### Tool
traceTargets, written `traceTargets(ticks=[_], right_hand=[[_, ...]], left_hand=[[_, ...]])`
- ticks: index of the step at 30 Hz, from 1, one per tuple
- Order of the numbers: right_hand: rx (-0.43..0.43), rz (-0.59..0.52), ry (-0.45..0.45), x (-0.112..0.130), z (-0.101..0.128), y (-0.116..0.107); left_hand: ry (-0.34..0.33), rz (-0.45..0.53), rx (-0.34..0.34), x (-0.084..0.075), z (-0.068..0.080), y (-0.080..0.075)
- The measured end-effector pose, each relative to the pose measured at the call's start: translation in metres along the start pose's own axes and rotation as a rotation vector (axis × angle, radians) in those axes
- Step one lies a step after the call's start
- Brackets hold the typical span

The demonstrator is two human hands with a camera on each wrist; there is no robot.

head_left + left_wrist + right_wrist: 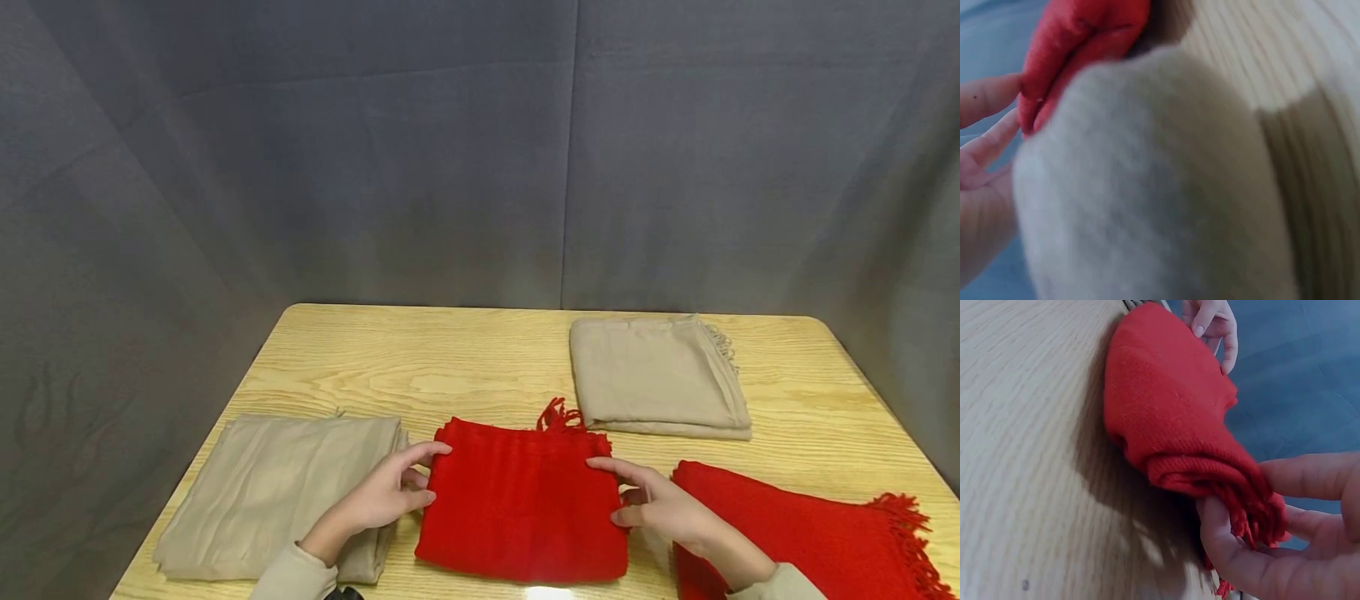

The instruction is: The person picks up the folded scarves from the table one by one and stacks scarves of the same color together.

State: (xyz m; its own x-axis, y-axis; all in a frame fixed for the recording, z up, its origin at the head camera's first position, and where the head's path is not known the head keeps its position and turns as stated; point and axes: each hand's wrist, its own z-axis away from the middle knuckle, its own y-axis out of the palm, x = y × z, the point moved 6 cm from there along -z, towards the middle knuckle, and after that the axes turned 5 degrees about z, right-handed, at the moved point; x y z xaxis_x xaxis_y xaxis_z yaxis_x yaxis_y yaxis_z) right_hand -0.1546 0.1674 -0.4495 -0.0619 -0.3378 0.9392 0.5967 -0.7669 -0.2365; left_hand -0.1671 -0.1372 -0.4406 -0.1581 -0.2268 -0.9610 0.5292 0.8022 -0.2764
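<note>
While the folded red scarf (522, 500) lies on the wooden table (465, 367), the left hand (390, 492) and right hand (660, 504) pinch its opposite edges with curled fingers

A folded red knitted scarf (522, 504) of thick woollen cloth lies flat as a rough square near the front edge of the wooden bench (465, 367), about midway along it. Its layers are stacked evenly, and a small tuft of red fringe (558, 414) sticks out at its far edge. The left and right sides of the fold are pinched between fingers (420, 454), the right side bunched with its tassels.
</note>
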Motion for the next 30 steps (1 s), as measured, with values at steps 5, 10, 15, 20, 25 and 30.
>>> traceTargets(ticks=[5,10,15,20,25,30], right_hand=[[0.014,-0.005,-0.003,-0.004,0.002,0.0],[0.014,-0.025,-0.001,-0.007,0.006,-0.003],[0.018,-0.05,-0.015,-0.008,0.011,-0.007],[0.026,-0.051,-0.068,-0.006,0.017,-0.012],[-0.001,-0.009,-0.071,-0.003,0.021,-0.019],[-0.022,-0.011,-0.042,-0.004,0.025,-0.025]], left_hand=[[-0.018,-0.012,-0.006,0.003,0.002,-0.001],[-0.014,-0.048,-0.029,0.005,0.004,-0.004],[0.022,-0.102,-0.067,0.001,0.002,-0.008],[0.051,-0.115,-0.097,-0.01,-0.004,-0.007],[0.066,-0.07,-0.092,-0.021,-0.01,0.001],[0.082,-0.033,-0.087,-0.027,-0.017,0.009]])
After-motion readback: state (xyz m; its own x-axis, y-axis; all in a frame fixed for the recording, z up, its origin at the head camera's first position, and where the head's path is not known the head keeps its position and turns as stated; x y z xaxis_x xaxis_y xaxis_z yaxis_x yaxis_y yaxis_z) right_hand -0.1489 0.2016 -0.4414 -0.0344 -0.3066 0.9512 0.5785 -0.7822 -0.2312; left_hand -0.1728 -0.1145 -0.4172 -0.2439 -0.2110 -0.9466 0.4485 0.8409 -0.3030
